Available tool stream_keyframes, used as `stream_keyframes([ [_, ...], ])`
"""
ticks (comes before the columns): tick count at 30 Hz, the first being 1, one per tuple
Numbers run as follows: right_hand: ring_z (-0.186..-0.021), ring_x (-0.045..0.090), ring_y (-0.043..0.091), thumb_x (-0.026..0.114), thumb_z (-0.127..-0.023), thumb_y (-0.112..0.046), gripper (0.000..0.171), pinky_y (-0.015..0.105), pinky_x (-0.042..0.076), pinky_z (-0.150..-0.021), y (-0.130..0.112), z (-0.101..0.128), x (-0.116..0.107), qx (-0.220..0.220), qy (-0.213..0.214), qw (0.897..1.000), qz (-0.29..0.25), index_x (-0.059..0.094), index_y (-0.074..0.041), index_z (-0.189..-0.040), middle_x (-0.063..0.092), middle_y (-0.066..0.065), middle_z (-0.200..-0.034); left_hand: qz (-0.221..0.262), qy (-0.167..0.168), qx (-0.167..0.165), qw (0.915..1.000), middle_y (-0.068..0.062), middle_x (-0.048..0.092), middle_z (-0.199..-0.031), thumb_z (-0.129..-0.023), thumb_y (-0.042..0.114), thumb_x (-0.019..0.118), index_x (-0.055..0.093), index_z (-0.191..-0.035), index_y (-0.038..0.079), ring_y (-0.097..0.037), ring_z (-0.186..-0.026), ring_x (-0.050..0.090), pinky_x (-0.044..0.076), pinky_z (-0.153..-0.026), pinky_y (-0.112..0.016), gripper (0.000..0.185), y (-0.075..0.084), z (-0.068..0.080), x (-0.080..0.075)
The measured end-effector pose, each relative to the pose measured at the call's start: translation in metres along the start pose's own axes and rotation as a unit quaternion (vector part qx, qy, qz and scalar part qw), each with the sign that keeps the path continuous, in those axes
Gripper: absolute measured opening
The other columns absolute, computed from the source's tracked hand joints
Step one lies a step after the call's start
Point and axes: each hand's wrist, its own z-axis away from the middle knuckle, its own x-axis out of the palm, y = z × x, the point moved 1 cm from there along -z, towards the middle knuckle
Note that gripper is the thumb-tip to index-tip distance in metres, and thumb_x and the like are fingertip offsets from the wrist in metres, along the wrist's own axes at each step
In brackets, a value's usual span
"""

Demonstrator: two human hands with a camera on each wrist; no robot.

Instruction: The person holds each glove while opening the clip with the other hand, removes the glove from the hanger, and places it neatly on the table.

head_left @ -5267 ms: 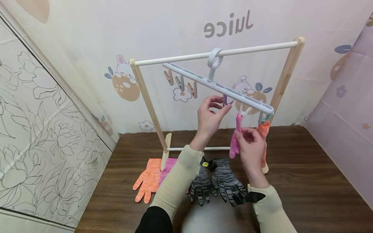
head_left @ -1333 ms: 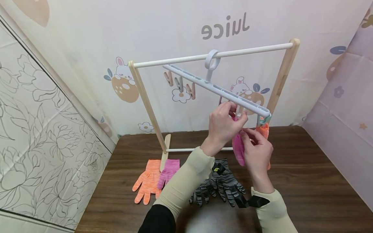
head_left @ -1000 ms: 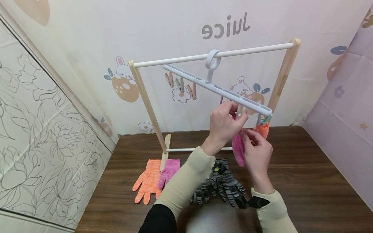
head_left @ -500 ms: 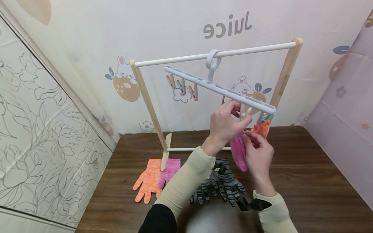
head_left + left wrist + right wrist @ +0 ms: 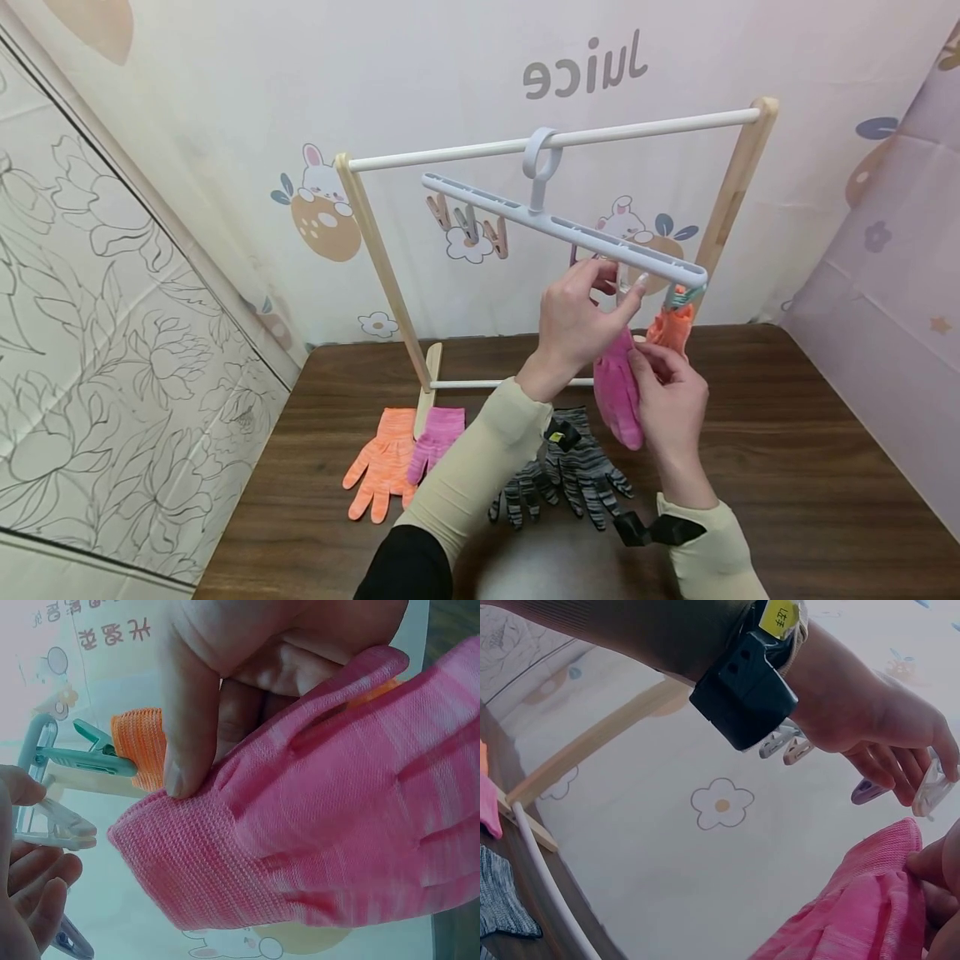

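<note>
My left hand [image 5: 572,323] pinches a clear clip [image 5: 69,829] under the right half of the pale hanger [image 5: 495,199]. Lower down, my right hand [image 5: 673,398] holds a pink knit glove [image 5: 617,393], with thumb and fingers gripping its cuff. In the left wrist view the cuff's edge is apart from the clip's tips, and the glove's fingers spread to the right. A green clip [image 5: 97,759] at the hanger's end bears an orange glove [image 5: 670,330], just beyond my right hand. A purple clip [image 5: 868,791] hangs beside my left hand.
The hanger hooks over the white rod [image 5: 637,131] of a wooden-sided rack [image 5: 382,271]. Several clips [image 5: 467,222] hang from its left half. On the table [image 5: 810,467] lie an orange glove [image 5: 384,467], a pink glove [image 5: 438,437] and grey-black gloves [image 5: 581,467], partly behind my left arm.
My left hand has moved from the purple clip to the clear one. The pink glove, earlier hanging at the clear clip, is now lower and apart from it, held in my right hand.
</note>
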Motion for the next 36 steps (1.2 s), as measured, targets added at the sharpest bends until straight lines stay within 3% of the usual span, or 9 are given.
stream_keyframes([
  [15,-0.082,0.066,0.007,0.068,-0.096,-0.023,0.027,0.014,0.052,-0.069,0.006,0.0,-0.006,0.041,-0.009,0.999,0.033,0.072,-0.005,-0.116,0.072,0.007,-0.101,0.002,0.009,-0.009,0.9999,-0.001,0.07,-0.088,-0.088,0.029,0.076,0.067,-0.097,0.007,-0.007,-0.076,0.065,0.045,-0.069,-0.01,0.026,0.001,0.002,0.001],
  [27,-0.082,0.064,0.004,0.067,-0.096,-0.025,0.03,0.012,0.051,-0.069,0.015,0.001,-0.013,0.061,-0.011,0.997,0.049,0.071,-0.004,-0.118,0.07,0.001,-0.099,-0.003,0.009,-0.013,0.9999,0.0,0.07,-0.089,-0.088,0.03,0.076,0.066,-0.098,0.007,-0.005,-0.073,0.063,0.045,-0.066,-0.01,0.027,0.002,0.002,0.001],
  [36,-0.082,0.065,0.005,0.067,-0.097,-0.02,0.029,0.015,0.052,-0.069,0.02,0.0,-0.016,0.111,-0.028,0.993,-0.007,0.068,0.002,-0.117,0.071,-0.007,-0.093,-0.007,0.009,-0.018,0.9998,0.002,0.07,-0.089,-0.088,0.03,0.076,0.066,-0.098,0.009,-0.002,-0.07,0.06,0.045,-0.065,-0.011,0.025,0.0,0.003,0.002],
])
